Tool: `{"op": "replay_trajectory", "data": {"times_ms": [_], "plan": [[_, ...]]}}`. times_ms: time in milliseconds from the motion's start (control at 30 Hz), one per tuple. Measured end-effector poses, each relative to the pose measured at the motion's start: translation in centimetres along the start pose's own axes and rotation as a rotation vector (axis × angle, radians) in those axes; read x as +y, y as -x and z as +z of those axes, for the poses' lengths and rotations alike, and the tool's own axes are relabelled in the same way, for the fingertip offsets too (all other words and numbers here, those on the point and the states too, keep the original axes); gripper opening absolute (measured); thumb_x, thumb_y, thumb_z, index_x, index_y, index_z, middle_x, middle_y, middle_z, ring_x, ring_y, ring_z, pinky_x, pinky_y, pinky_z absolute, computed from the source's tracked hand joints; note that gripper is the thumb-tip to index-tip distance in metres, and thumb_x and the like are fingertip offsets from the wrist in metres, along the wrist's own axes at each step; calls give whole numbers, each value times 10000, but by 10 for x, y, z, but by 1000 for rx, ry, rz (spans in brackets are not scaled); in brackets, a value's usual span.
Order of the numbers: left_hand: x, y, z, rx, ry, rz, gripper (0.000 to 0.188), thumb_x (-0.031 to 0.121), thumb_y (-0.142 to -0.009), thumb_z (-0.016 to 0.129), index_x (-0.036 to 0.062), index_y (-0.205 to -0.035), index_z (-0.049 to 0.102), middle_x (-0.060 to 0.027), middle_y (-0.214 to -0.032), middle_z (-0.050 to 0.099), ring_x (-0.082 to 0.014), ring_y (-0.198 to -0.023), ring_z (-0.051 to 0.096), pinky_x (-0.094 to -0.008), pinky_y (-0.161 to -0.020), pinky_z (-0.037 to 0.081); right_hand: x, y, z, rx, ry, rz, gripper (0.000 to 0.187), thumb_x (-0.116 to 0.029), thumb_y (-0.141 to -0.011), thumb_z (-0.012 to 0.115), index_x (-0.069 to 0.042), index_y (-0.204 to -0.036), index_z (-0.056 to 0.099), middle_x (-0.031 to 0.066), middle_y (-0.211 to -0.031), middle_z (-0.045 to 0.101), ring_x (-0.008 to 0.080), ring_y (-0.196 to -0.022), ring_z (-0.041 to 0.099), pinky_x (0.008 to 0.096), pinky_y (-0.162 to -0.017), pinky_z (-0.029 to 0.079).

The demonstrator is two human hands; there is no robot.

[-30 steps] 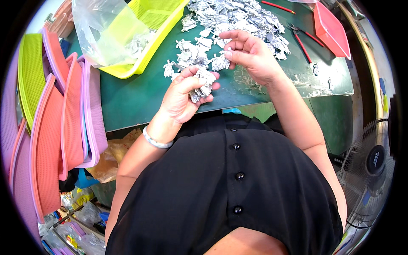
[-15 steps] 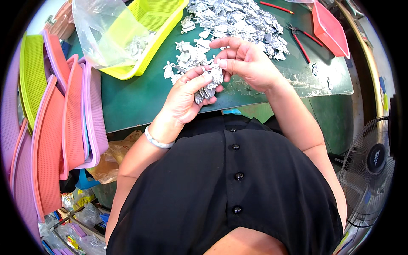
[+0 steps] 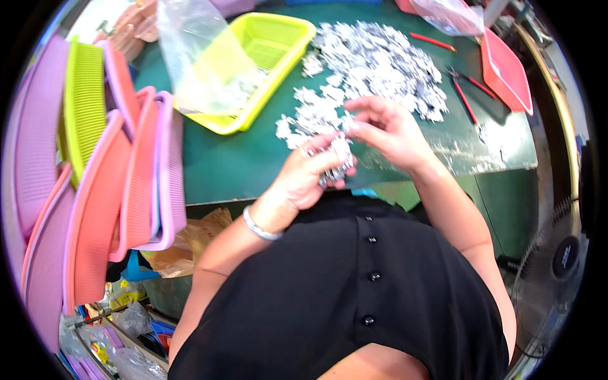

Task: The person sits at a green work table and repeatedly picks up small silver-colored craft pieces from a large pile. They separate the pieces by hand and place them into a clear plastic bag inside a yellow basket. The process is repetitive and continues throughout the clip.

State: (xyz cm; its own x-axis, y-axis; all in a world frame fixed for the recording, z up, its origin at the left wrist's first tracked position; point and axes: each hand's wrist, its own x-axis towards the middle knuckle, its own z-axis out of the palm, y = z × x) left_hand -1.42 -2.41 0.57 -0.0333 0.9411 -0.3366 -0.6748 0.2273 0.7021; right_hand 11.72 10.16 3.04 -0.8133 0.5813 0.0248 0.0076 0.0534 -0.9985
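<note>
My left hand [image 3: 304, 176] is closed round a bunch of small silver metal pieces [image 3: 337, 159], above the table's near edge. My right hand [image 3: 389, 130] is just to the right of the bunch. Its index finger stretches out, apart from the thumb, and the thumb tip comes close to the held pieces. I make out nothing between its fingers, though blur softens the fingertips. Beyond both hands, a small heap of like pieces [image 3: 313, 114] lies on the green table [image 3: 221, 168]. A larger pile of silver pieces [image 3: 380, 63] spreads behind it.
A yellow-green basket [image 3: 278, 79] at the far left holds a clear plastic bag [image 3: 199, 69] with pieces. Red-handled pliers [image 3: 464, 95], a red stick-like tool [image 3: 432, 42] and a pink tray [image 3: 505, 73] are at far right. Stacked baskets [image 3: 95, 215] stand left; a fan [image 3: 551, 272] stands right.
The whole view has shifted, so the scene sits further right and lower. My left hand keeps the bunch of metal pieces; my right hand stays beside it, its fingers slightly changed in pose.
</note>
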Motion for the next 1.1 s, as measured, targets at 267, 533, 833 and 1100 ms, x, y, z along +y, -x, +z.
{"op": "replay_trajectory", "data": {"times_ms": [267, 533, 833, 1100], "plan": [[75, 68, 10, -172, -154, 391, 351, 56, -734, 612, -34, -1060, 518, -145, -821, 601, -182, -665, 604, -227, -471, 475, 20, 2, -13, 32, 19, 52, 245, -50, -800, 567, 22, -1033, 539, 12, -767, 574, 55, -677, 506, 208, -621, 425], [161, 69, 33, 171, -435, 691, 274, 75, -802, 542, -12, -1061, 516, -196, -1071, 561, -170, -696, 597, -213, -479, 462, 14, -6, -14, 10, 84, 11, 217, -54, -797, 565, 15, -1003, 559, 12, -752, 570, 66, -669, 509, 219, -625, 431], [224, 72, 64, 149, -566, 832, 209, 132, -791, 572, 13, -963, 572, -89, -921, 622, -152, -699, 609, -221, -505, 467, -72, -82, 7, -98, 728, -742, 211, -11, -727, 554, -27, -937, 549, 134, -1092, 517, 288, -941, 543, 341, -775, 466], [239, 50, 50, 340, -599, 691, 210, 74, -754, 629, 9, -940, 559, -70, -804, 594, -194, -684, 605, -326, -583, 524, -123, -119, 78, -416, 1118, -1237, 206, 18, -627, 556, -37, -824, 583, 54, -1276, 425, 264, -1001, 472, 346, -750, 463]]}}
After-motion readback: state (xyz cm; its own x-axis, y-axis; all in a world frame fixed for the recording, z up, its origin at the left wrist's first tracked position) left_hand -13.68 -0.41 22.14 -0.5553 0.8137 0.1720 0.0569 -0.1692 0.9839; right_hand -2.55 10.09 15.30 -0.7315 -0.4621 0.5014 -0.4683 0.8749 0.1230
